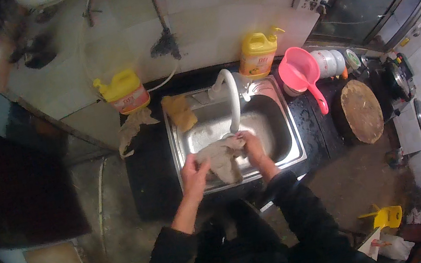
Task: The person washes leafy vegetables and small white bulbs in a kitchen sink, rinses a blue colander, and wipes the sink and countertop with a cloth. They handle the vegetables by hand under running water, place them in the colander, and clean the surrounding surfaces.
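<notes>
Between my two hands a greyish-beige cloth [221, 160] is spread over the front part of a stainless steel sink [298, 147]. My left hand [193, 175] grips the cloth's left edge, thumb on top. At the other end, my right hand [253, 147] holds a bunched part of it. A white faucet spout [233, 99] arches over the basin, its tip just above the cloth near my right hand. Whether water runs from it cannot be made out. Over the sink's back left rim hangs a yellowish-brown cloth [180, 112].
Yellow detergent jugs stand behind the sink, one left [125, 92] and one right [259, 54]. A pink dipper [299, 70] rests right of the sink, near a round wooden chopping board [361, 111]. Another rag [134, 128] lies on the black counter [148, 181]. A yellow stool [388, 217] is lower right.
</notes>
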